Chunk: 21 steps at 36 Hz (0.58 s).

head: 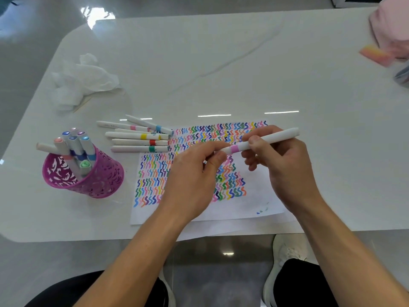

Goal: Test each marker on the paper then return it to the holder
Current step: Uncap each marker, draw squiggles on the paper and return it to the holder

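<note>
A white marker with a pink band (261,141) is held level above the paper (247,204), which is covered in rows of coloured squiggles. My right hand (281,165) grips the marker's barrel. My left hand (194,173) pinches its left end, at the cap beside the pink band. Several white markers (139,141) with coloured bands lie side by side on the table left of the paper. A purple perforated holder (93,180) stands at the left with several markers (75,149) upright in it.
Crumpled white tissue (81,78) and a thin wooden stick (88,101) lie at the back left of the white table (221,63). A pink cloth (391,25) and an orange-pink pad (374,54) sit at the far right corner. The table's front edge runs just below the paper.
</note>
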Each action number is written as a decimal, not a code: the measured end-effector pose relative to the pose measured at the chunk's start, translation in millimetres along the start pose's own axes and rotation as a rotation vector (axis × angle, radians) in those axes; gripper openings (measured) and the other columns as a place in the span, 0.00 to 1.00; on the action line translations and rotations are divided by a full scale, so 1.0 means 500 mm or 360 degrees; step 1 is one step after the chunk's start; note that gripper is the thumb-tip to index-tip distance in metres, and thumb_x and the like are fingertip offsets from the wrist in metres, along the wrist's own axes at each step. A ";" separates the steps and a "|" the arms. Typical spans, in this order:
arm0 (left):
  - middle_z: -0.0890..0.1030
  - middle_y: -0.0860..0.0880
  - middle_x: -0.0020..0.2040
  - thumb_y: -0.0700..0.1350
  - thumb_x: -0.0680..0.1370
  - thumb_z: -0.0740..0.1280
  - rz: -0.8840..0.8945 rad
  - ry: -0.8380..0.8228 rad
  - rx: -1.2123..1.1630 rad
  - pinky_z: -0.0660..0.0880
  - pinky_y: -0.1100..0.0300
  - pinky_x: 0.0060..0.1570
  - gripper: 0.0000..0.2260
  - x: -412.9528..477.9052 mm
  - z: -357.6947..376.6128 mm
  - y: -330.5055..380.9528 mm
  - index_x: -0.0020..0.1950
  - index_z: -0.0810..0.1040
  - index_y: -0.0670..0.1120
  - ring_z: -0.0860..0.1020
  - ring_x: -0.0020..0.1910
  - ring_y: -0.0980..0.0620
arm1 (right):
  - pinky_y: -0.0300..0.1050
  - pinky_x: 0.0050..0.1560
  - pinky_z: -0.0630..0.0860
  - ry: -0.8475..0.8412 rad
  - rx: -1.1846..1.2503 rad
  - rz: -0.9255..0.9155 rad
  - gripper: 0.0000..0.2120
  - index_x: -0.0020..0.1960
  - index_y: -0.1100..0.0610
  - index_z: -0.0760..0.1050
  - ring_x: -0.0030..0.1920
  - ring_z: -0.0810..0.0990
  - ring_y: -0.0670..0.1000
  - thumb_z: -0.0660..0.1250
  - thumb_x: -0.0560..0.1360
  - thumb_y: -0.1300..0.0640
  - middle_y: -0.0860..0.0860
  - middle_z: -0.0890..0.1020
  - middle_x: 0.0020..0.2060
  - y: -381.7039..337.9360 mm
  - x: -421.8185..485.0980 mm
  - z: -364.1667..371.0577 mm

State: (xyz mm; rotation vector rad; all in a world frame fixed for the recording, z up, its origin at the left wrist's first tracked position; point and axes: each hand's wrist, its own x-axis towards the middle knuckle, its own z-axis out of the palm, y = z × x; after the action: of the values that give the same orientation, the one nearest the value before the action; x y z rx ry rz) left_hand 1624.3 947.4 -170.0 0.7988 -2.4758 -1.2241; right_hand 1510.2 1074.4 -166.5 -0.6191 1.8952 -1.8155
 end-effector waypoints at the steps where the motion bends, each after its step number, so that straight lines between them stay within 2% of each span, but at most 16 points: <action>1: 0.81 0.60 0.45 0.50 0.82 0.65 0.0009 -0.0001 -0.0007 0.68 0.73 0.39 0.10 0.000 0.000 0.000 0.61 0.82 0.57 0.77 0.45 0.61 | 0.41 0.38 0.80 -0.0008 0.0016 0.0002 0.05 0.47 0.52 0.82 0.36 0.83 0.50 0.67 0.78 0.55 0.53 0.85 0.37 0.001 0.001 0.000; 6: 0.80 0.58 0.40 0.48 0.83 0.64 0.0029 0.0009 -0.0124 0.75 0.63 0.39 0.09 0.001 -0.004 -0.004 0.59 0.82 0.56 0.78 0.40 0.58 | 0.44 0.39 0.82 -0.0007 0.0137 0.0013 0.04 0.48 0.56 0.80 0.37 0.85 0.54 0.68 0.82 0.61 0.55 0.86 0.38 0.007 0.001 -0.001; 10: 0.82 0.57 0.39 0.45 0.82 0.66 0.0014 0.0048 -0.0240 0.78 0.56 0.41 0.08 -0.002 -0.005 -0.012 0.56 0.83 0.55 0.81 0.39 0.56 | 0.46 0.41 0.82 -0.0047 0.0235 0.0066 0.03 0.49 0.57 0.80 0.38 0.86 0.56 0.69 0.80 0.59 0.56 0.86 0.38 0.008 -0.002 0.000; 14: 0.82 0.58 0.39 0.46 0.81 0.67 0.0062 0.0106 -0.0191 0.79 0.50 0.41 0.08 -0.009 -0.001 -0.014 0.57 0.84 0.55 0.81 0.39 0.55 | 0.46 0.41 0.82 -0.0083 0.0295 0.0092 0.03 0.48 0.57 0.80 0.38 0.86 0.56 0.69 0.80 0.59 0.55 0.86 0.39 0.010 -0.002 0.001; 21: 0.82 0.60 0.41 0.46 0.81 0.68 0.0142 0.0149 -0.0085 0.79 0.52 0.42 0.09 -0.012 -0.003 -0.013 0.59 0.84 0.51 0.80 0.41 0.57 | 0.47 0.42 0.82 -0.0133 0.0369 0.0133 0.03 0.49 0.58 0.81 0.39 0.85 0.57 0.69 0.81 0.61 0.58 0.86 0.40 0.023 -0.008 -0.001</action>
State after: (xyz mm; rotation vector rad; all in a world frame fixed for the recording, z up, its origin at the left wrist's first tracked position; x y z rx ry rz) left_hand 1632.1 947.0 -174.2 0.7072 -2.3672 -1.1885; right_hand 1512.7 1077.8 -177.7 -0.5179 1.6027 -1.8890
